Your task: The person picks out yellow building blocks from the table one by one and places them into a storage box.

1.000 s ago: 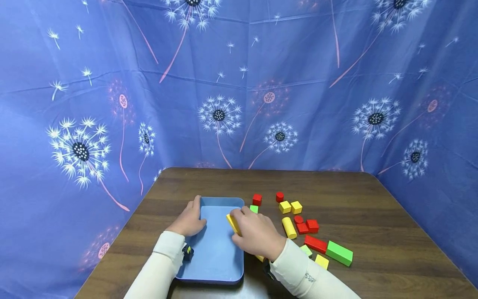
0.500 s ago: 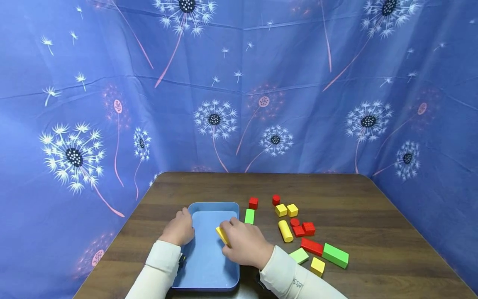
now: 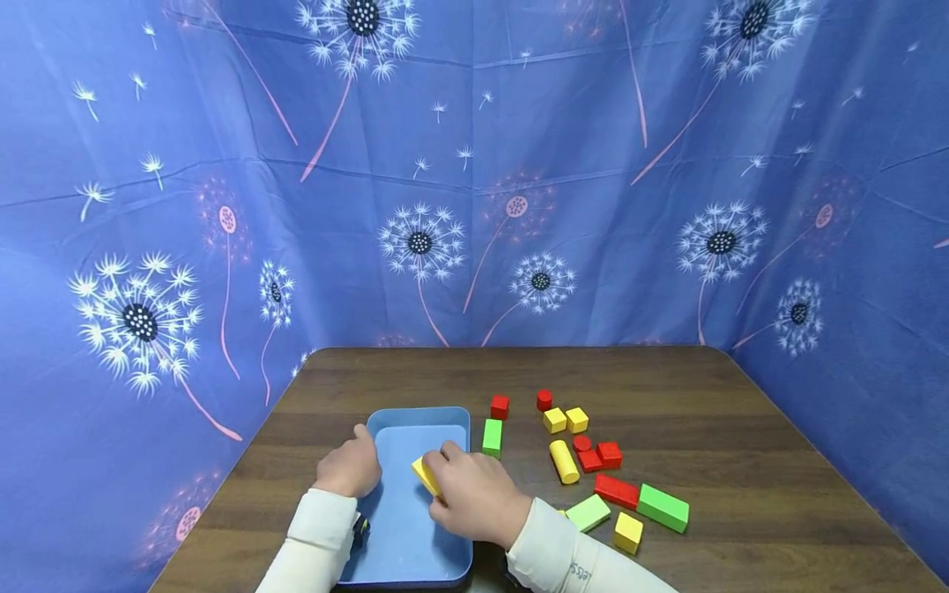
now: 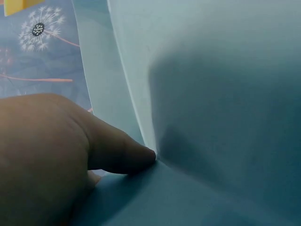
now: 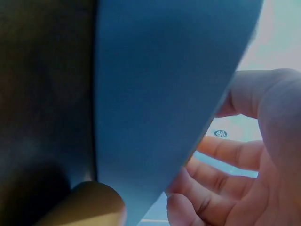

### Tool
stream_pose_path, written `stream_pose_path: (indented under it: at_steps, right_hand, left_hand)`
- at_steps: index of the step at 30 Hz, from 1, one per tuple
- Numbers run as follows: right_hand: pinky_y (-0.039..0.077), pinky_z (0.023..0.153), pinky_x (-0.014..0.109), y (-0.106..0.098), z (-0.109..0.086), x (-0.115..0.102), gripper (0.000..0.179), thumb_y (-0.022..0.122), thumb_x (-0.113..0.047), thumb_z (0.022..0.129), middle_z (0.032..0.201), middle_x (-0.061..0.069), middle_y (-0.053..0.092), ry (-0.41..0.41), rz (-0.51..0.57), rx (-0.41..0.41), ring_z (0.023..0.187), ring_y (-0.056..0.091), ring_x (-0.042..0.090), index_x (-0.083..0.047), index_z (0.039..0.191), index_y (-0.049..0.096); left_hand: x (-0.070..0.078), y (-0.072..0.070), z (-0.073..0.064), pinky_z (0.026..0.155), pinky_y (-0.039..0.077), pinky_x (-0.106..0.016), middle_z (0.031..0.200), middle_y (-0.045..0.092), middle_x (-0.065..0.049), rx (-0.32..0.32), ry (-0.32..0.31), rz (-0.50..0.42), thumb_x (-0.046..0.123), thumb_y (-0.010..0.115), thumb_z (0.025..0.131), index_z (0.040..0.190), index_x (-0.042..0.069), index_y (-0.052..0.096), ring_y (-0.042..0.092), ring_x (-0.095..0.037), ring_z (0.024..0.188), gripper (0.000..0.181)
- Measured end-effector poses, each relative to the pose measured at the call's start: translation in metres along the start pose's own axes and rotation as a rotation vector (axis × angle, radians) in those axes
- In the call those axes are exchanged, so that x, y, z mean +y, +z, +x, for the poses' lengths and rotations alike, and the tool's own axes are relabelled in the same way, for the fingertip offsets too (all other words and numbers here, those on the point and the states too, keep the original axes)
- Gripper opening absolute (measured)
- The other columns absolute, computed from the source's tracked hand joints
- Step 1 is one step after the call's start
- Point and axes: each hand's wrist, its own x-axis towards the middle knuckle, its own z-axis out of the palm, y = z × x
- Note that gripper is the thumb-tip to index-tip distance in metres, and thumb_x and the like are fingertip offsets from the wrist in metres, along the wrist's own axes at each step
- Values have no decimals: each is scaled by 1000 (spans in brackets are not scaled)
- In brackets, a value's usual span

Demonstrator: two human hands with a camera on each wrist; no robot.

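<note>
1. Currently, your right hand [image 3: 474,494] is over the tray's right side, pinching a yellow block [image 3: 426,475] between thumb and fingers. Block tilted, near end covered by your fingers.
2. Block position: above the floor of the blue tray [image 3: 404,527], inside the walls as seen from the head. Whether it touches the floor, you cannot tell.
3. Your left hand [image 3: 348,465] grips the tray's left wall. Left wrist view puts your thumb [image 4: 122,153] inside, tip at the corner where wall meets floor; most of the hand lies outside.
4. Hands well apart, tray floor between them.
5. Right wrist view: tray wall hides most of the held block; only a thin yellow edge shows beside your fingers.
6. Just right of the tray, on the brown table [image 3: 741,428]: a green block [image 3: 493,437], with a red cube [image 3: 500,407] beyond it.
7. Farther right: a red cylinder [image 3: 544,400], then two yellow cubes [image 3: 567,421] side by side.
8. Nearer you: a yellow cylinder [image 3: 564,462] lying on its side; by it a red disc [image 3: 582,443], a flat red block [image 3: 590,460] and a second red cube [image 3: 610,455], bunched.
9. Nearest your right sleeve [image 3: 544,552]: a pale green block [image 3: 588,512] and a lone yellow cube [image 3: 628,532]. Beyond these, a long red block [image 3: 616,491] end-on to a long green block [image 3: 664,507].
10. Behind the table: blue curtain [image 3: 474,165], dandelion print.
</note>
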Motion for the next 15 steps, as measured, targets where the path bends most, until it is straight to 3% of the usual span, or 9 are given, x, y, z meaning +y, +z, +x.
stream_pose_path:
  at_steps: [9, 15]
  right_hand:
    - [35, 45, 25, 11, -2, 0, 33, 76, -29, 81, 85, -5, 57, -33, -53, 3, 55, 44, 6, -20, 112, 66]
    - [39, 48, 25, 11, -3, -1, 36, 77, -31, 84, 88, -4, 60, -6, -44, -54, 58, 47, 6, -19, 116, 68]
  left_hand:
    - [-2, 3, -3, 62, 54, -54, 86, 70, -23, 4, 1, -15, 10, 57, 95, 143, -19, 33, 66, -31, 68, 61]
    - [2, 0, -5, 63, 54, -55, 86, 70, -23, 6, 2, -18, 10, 56, 96, 141, -19, 35, 66, -32, 69, 57]
